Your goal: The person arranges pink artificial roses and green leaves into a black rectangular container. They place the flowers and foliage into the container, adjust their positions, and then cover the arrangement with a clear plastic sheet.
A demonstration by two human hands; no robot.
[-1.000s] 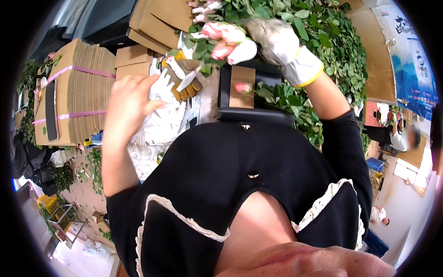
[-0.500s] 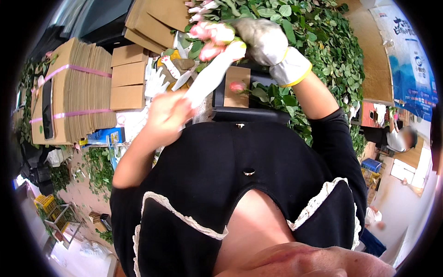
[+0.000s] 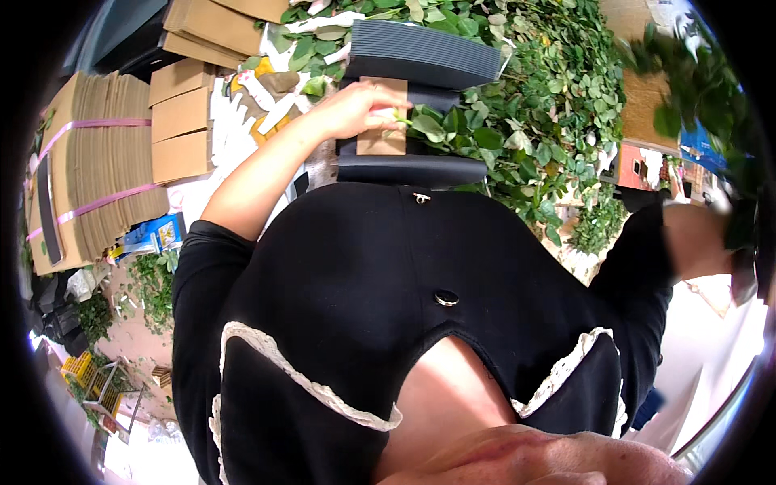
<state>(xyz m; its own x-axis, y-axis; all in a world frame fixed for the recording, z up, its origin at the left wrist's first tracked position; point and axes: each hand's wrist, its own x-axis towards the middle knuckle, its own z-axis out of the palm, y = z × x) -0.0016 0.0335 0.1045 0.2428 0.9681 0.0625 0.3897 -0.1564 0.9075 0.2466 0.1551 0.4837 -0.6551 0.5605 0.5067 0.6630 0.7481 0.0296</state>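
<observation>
My left hand (image 3: 360, 111) reaches over a strip of brown cardboard (image 3: 383, 142). Its fingers are closed around the head of a rose (image 3: 400, 119), whose bloom is mostly hidden by them. The rose's leafy stem (image 3: 453, 128) stretches to the right. My right arm (image 3: 693, 240) is held far out to the right and blurred; its hand is lost past the dark rim. Dark, blurred leaves (image 3: 711, 113) hang near that arm. In front of my left hand stands a ribbed black block (image 3: 424, 52), with a rounded black bar (image 3: 411, 170) on its near side.
A heap of green leaves and stems (image 3: 558, 105) covers the right side of the table. Strapped cardboard sheets (image 3: 109, 145) and folded brown boxes (image 3: 179, 121) stand at the left. White sleeves (image 3: 230, 133) and a yellow-grey glove (image 3: 271, 85) lie between them and my left arm.
My gloved right hand has swung away to the right, out of sight. The pink roses at the far side are gone from view. My left hand has moved right, onto the rose on the cardboard.
</observation>
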